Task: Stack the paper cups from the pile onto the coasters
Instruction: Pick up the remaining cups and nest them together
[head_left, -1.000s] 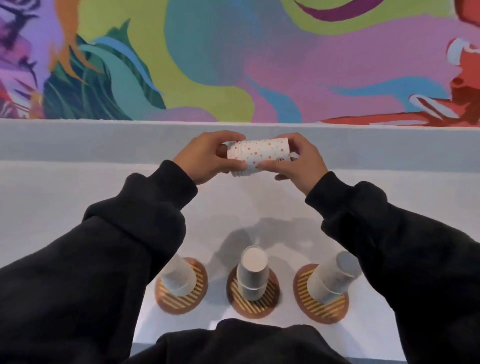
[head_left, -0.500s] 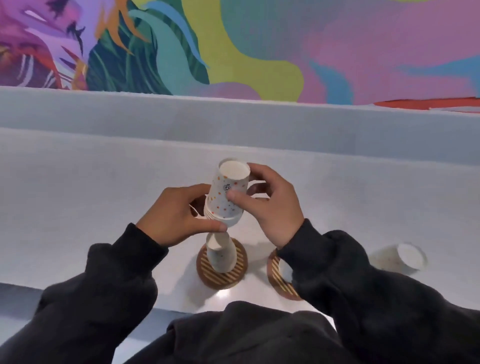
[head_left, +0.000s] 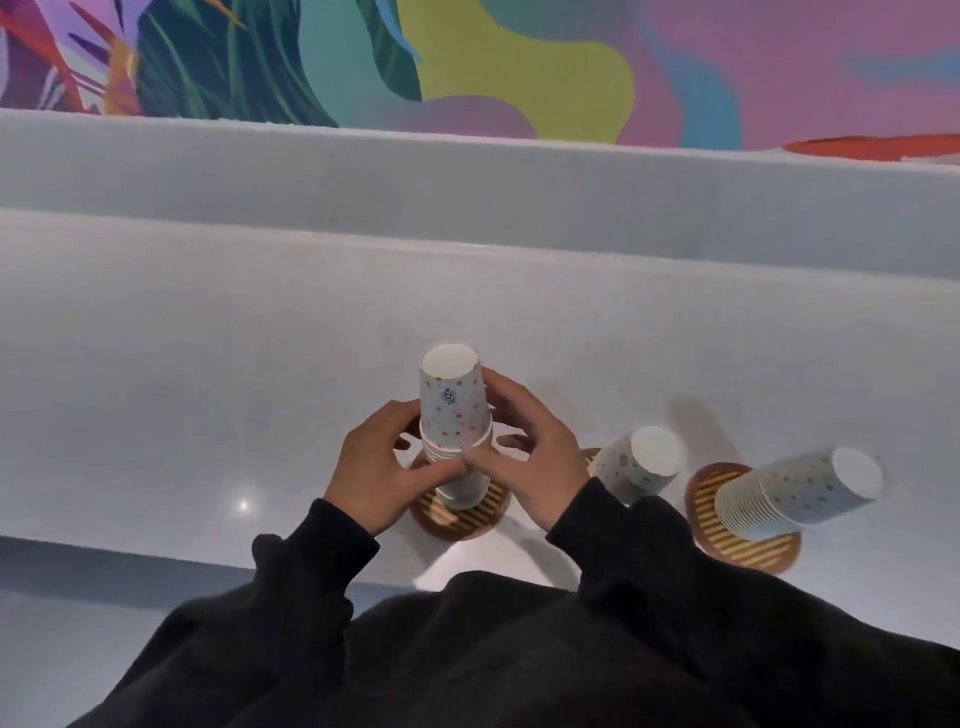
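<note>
A nested bunch of dotted white paper cups (head_left: 453, 410), upside down, sits over the cup stack on the left coaster (head_left: 491, 512). My left hand (head_left: 376, 467) grips its rims from the left and my right hand (head_left: 530, 457) from the right. The middle stack of cups (head_left: 641, 465) stands just right of my right wrist, which hides most of its coaster. A taller stack (head_left: 800, 493) rests on the right striped brown coaster (head_left: 748, 540).
The white counter (head_left: 208, 389) runs wide to the left and back, ending at a raised white ledge (head_left: 467, 182) below a colourful mural. The counter's front edge lies just below the coasters. My dark sleeves fill the bottom of the view.
The bunch of cups went from sideways and raised near the ledge to upside down, then down onto the left coaster's stack. My view shifted left, and both hands stay on the bunch.
</note>
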